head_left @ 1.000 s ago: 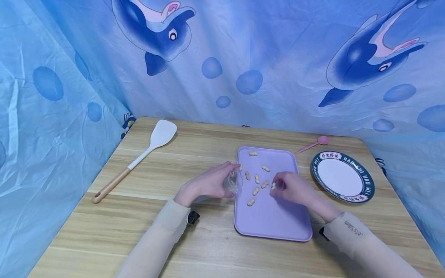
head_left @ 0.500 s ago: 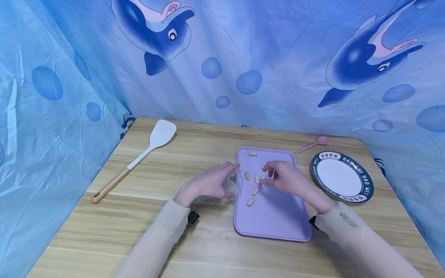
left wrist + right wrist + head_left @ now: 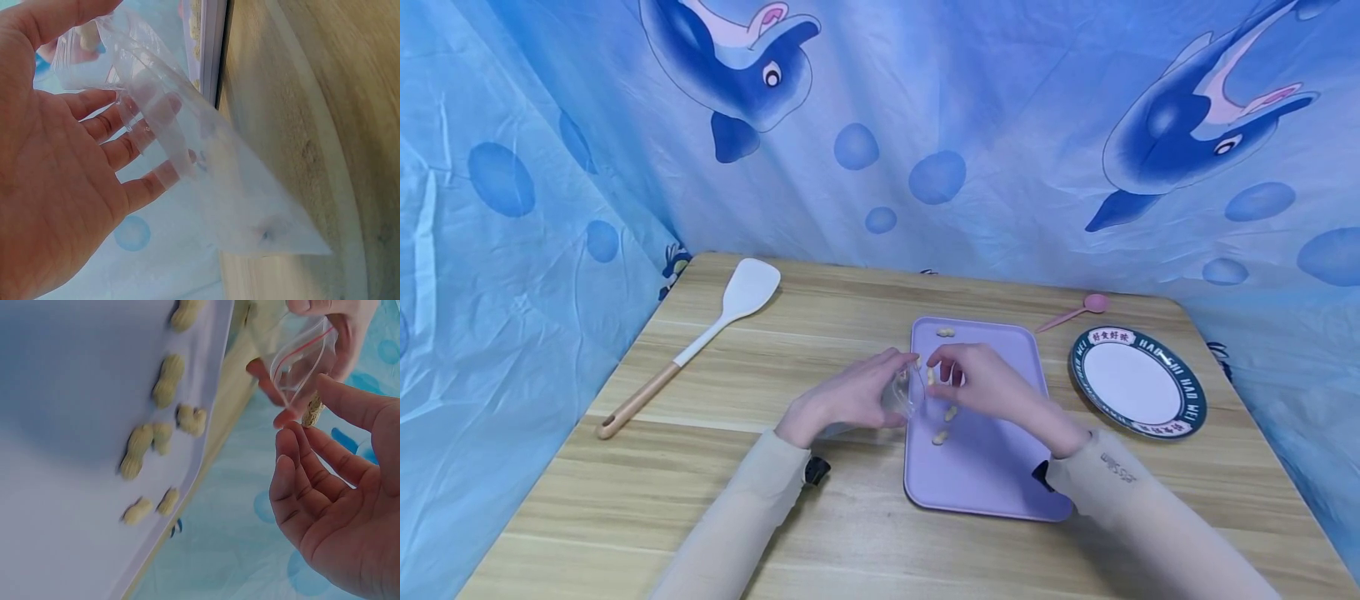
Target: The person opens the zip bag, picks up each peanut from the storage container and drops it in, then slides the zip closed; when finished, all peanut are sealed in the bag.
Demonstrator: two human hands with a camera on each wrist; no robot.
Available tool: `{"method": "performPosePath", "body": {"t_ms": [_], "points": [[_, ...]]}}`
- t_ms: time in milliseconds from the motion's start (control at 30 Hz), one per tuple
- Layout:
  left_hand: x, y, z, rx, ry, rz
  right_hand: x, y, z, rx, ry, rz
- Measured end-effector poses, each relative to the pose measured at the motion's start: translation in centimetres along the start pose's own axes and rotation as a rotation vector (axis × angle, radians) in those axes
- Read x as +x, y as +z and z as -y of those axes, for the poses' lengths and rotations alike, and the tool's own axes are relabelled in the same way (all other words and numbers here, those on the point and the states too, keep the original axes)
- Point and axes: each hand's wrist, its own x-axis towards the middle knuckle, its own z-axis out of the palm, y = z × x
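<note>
My left hand (image 3: 857,393) holds a clear zip-lock bag (image 3: 231,194) at the tray's left edge, thumb and fingers at its rim, mouth spread. The bag has a red line along its opening, best seen in the right wrist view. My right hand (image 3: 988,382) pinches a peanut in its shell (image 3: 312,411) between thumb and fingertips, right by the bag's mouth. Under it lies a light purple tray (image 3: 992,479). Several unshelled peanuts (image 3: 167,381) are scattered on the tray; from the head, my right hand hides some of them.
A white spatula (image 3: 751,287) with a wooden handle lies on the left of the table (image 3: 820,533). Right of the tray are a green-rimmed white plate (image 3: 1131,383) and a small pink spoon (image 3: 1095,303). A blue dolphin-print curtain (image 3: 895,100) hangs behind the table.
My right hand has moved left across the tray with the peanut, from its right-middle part to the bag's mouth. My left hand and the bag have stayed in place.
</note>
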Motion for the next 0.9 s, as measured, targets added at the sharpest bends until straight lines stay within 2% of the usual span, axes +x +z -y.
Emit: {"method": "performPosePath", "body": {"t_ms": [300, 900], "points": [[0.0, 0.2, 0.2, 0.009, 0.002, -0.011, 0.3, 1.1, 0.6, 0.013, 0.003, 0.035], [-0.1, -0.1, -0.1, -0.017, 0.004, -0.01, 0.2, 1.2, 0.8, -0.005, 0.003, 0.023]]}}
